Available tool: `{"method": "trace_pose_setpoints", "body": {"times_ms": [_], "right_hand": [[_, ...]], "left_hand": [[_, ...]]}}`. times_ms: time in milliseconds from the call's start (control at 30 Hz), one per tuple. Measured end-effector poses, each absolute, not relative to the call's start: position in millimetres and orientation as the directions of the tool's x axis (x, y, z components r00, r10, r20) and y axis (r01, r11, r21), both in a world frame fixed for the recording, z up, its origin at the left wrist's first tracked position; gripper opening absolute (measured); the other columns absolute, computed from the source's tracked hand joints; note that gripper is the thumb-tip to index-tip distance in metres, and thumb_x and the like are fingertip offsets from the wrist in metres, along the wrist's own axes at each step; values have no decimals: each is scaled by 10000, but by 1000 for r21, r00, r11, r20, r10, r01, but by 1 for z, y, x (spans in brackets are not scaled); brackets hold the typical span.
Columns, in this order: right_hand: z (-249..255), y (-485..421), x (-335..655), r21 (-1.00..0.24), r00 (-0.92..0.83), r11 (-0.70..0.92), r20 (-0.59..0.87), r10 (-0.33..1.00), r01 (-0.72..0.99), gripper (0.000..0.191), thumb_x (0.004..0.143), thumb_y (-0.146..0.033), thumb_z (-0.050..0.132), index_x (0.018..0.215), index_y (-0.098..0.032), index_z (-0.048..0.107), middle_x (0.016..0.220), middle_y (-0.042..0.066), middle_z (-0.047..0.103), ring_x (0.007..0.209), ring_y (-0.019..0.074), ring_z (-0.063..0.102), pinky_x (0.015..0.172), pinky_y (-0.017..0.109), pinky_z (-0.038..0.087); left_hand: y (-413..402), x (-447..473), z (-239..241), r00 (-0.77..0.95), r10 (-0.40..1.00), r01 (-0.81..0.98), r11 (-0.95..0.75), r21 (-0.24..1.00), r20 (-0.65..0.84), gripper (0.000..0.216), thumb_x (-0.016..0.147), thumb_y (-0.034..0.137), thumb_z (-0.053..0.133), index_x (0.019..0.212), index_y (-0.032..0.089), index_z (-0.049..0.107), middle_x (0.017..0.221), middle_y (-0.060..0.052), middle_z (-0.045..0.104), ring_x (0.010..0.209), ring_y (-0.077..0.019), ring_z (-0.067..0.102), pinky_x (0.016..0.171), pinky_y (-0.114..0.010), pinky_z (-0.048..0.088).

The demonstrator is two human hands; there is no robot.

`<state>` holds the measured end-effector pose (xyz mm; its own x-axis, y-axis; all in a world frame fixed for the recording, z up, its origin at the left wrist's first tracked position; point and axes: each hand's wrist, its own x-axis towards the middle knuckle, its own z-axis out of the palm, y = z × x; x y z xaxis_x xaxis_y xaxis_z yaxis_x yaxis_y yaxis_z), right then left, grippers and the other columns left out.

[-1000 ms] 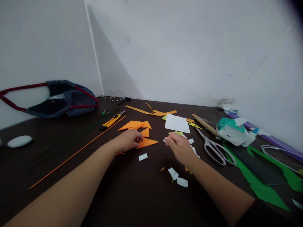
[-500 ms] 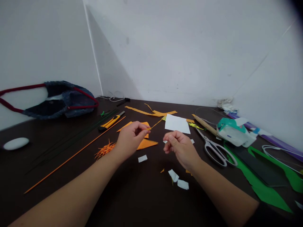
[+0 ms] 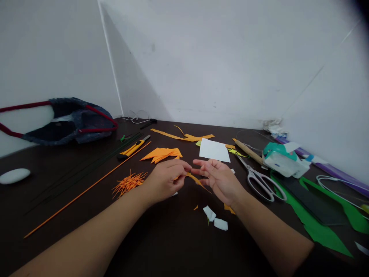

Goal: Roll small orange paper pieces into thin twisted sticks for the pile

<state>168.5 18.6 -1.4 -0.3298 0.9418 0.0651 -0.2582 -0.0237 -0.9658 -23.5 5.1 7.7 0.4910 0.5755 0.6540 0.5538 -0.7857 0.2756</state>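
My left hand is closed, its fingers pinching one end of a thin orange paper strip. The strip's free end slants down to the right, towards my other palm. Close beside it, my right hand is open with its fingers spread, their tips almost at the left hand's fingertips; whether they touch the strip I cannot tell. Beyond my left hand lie folded orange paper pieces. A heap of thin orange shreds sits left of that hand. White paper scraps lie nearer to me, below the right hand.
Scissors, a wooden stick and a teal-and-white pack stand at the right, near green paper. A white sheet lies ahead. A yellow cutter, a long orange stick and a denim bag are left.
My left hand has turned over and moved right with the strip, which now hangs down instead of pointing up. My right hand has opened its fingers beside it.
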Motion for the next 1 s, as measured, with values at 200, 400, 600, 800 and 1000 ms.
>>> {"method": "trace_pose_setpoints", "body": {"times_ms": [200,400,600,800,1000], "right_hand": [[-7,15,165,-957,-410,-150,-36,911,-249,212,764,-348,594,719,-163,501,1053,112,594,788,166,611,606,295,497],[-4,10,162,-914,-529,-254,-53,847,-316,236,751,-346,610,710,-174,452,1001,76,604,690,141,618,624,312,499],[-6,12,161,-951,-348,-14,99,932,-309,201,700,-305,649,678,-188,487,809,26,610,656,121,570,662,307,491],[-2,12,169,-852,-336,497,425,840,165,72,695,-222,649,655,-209,589,824,20,619,749,151,577,691,314,453],[0,4,164,-591,-451,736,587,672,329,65,703,-198,644,676,-231,594,817,6,604,736,143,571,666,296,441]], "left_hand": [[4,-23,7,525,543,592,-786,177,655,195,789,118,432,752,207,602,997,-40,660,920,-142,592,796,-290,476],[0,-24,7,461,428,561,-819,119,777,159,780,105,488,803,208,606,1001,-49,649,903,-137,588,810,-289,480],[-5,-22,11,366,543,453,-813,364,756,98,736,172,573,822,210,600,990,-66,626,905,-172,577,825,-336,471],[3,-13,8,337,929,-67,-137,988,151,280,798,409,464,948,173,488,836,-61,607,710,-150,586,645,-312,481],[3,-9,5,433,900,-71,89,993,-50,268,692,361,665,769,145,526,670,-3,589,591,-97,554,585,-248,449]]}}
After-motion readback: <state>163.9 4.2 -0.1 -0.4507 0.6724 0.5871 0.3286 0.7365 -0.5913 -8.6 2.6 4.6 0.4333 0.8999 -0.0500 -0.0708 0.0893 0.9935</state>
